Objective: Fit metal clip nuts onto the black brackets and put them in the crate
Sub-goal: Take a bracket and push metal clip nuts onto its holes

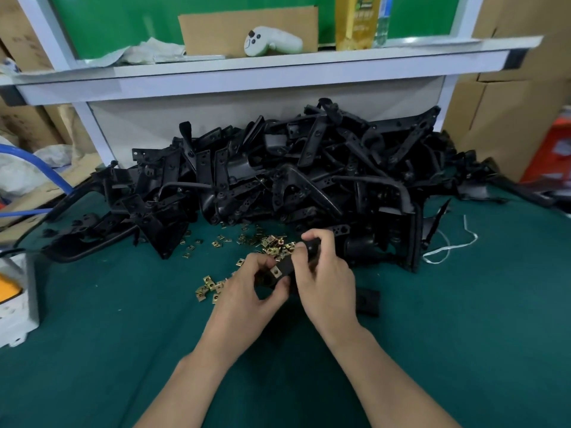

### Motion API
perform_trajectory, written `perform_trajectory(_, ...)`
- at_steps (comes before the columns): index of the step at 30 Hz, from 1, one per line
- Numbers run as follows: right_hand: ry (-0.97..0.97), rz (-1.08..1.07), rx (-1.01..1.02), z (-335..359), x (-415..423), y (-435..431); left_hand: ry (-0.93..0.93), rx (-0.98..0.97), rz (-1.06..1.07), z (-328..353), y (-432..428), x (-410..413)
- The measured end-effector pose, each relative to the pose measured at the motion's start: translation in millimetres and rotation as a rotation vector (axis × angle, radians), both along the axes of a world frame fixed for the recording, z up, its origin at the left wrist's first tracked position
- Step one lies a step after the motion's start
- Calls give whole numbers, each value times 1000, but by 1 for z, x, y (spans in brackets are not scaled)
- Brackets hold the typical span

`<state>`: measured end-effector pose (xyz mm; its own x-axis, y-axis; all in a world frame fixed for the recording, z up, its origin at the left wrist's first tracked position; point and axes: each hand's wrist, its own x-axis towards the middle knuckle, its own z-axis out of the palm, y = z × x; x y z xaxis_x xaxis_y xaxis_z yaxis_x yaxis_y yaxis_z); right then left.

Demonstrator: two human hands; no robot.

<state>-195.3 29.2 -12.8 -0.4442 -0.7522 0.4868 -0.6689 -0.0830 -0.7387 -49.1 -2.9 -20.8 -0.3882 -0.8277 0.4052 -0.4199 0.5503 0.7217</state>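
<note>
Head view showed both hands meeting over the green mat (123,350), just in front of the heap of brackets (293,168). Between them they held 1 bracket (285,267) clear of the mat, its length running from the left hand (247,291) up and away to the right hand (327,279).

The right hand's fingers were curled round the far end, which looked like a steadying grip, so the piece would not twist while the other end was worked. The left hand pinched the near end, thumb underneath and forefinger bent over the top. A brass-coloured clip nut (275,271) sat on that end, showing in the gap between those 2 digits. Whether it was fully seated could not be told, so this was probably the pressing-on step.

The loose clip nuts (272,244) lay scattered on the mat right beside the hands and at the foot of the heap, presumably so that either hand could take the next one with a short reach. Another black piece (367,301) lay flat on the mat just right of the right wrist, possibly set aside.

No crate could be made out, so the drop-off place was out of sight.
</note>
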Motion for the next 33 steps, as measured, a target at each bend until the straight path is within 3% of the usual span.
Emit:
perform_trajectory(5, -94, 9, -62, 2, 0, 15, -2, -30, 3, 2, 12, 1)
perform_trajectory(16, -77, -28, -65, 4, 2, 35, -14, -38, -25, 6, 29, 3)
perform_trajectory(26, -113, -48, -175, 16, 2, 55, 406, 370, -137, 16, 58, -4)
perform_trajectory(30, -107, 32, -262, 15, -5, 75, 516, 279, -117, 20, 65, -18)
perform_trajectory(33, -90, 96, -246, 9, -14, 92, 452, 96, -48, 23, 67, -25)
